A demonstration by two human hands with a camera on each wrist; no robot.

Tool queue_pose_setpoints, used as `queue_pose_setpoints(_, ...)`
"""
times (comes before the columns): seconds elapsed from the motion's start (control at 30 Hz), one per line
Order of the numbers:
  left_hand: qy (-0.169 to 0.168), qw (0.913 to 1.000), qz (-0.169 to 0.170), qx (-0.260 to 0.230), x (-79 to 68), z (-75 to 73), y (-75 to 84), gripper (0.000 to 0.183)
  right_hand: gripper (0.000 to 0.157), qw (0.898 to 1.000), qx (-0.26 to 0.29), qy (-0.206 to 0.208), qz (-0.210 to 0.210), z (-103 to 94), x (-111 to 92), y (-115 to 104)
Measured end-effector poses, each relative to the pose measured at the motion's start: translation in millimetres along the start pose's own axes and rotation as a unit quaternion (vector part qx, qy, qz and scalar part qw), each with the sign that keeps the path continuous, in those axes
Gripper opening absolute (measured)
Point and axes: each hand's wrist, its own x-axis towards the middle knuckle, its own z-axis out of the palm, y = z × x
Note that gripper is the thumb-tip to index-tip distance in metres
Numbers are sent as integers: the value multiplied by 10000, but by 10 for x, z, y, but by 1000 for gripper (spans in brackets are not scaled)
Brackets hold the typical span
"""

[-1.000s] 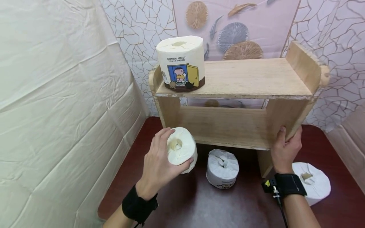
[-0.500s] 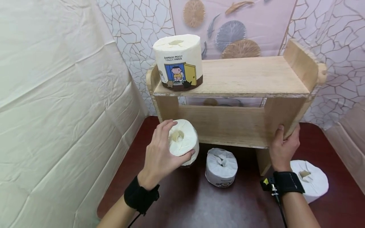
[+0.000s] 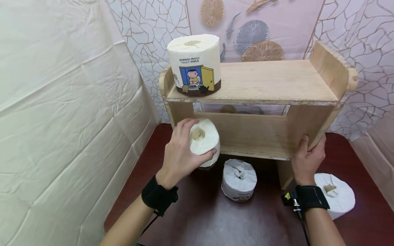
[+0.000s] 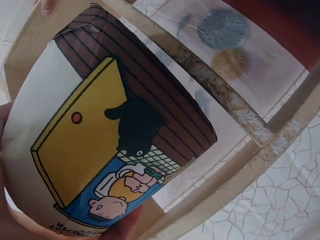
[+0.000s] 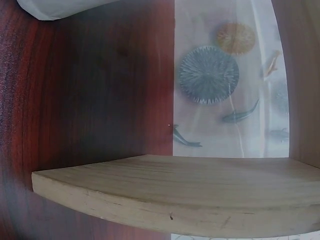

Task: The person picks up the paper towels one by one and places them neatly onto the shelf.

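Note:
My left hand grips a toilet paper roll, fingers over its far left side and thumb on the near edge. This roll hovers tilted in front of the left end of the lower board of a wooden shelf. Its printed side, with a yellow door and a black cat, fills much of the left wrist view. On the right, my right hand holds the shelf's side panel by its front edge, the thumb on the inner face. Another toilet roll stands upright on the top board's left end.
A white-wrapped toilet roll stands on the dark red table below the shelf's front. One more roll lies partly behind my right wrist. A cream cloth lines the left side; patterned sheets hang behind the shelf.
My left hand has carried its roll up and slightly right, closer to the shelf's lower board. The right hand keeps its hold on the side panel.

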Motion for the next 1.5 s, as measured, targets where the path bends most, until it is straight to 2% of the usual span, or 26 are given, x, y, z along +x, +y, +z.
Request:
queue_pose_setpoints(0.23, -286, 9995, -113, 105, 144, 99, -7, 88, 45, 10000, 38, 35, -44, 1, -17, -49)
queue_pose_setpoints(0.5, -250, 9994, -131, 224, 253, 210, -39, 87, 45, 9998, -90, -41, -193, 9, -7, 22)
queue_pose_setpoints(0.77, -371, 9986, -46, 387, 415, 294, -52, 84, 45, 9997, -50, -22, -223, 8, -12, 84)
queue_pose_setpoints(1.2, -455, 9973, -523, 258, 580, 439, -97, 83, 45, 9997, -6, 40, -256, 24, -12, 81)
queue_pose_setpoints(1.5, -443, 9953, -859, -11, 575, 548, -137, 85, 46, 9994, -85, -77, -312, -24, -2, 88)
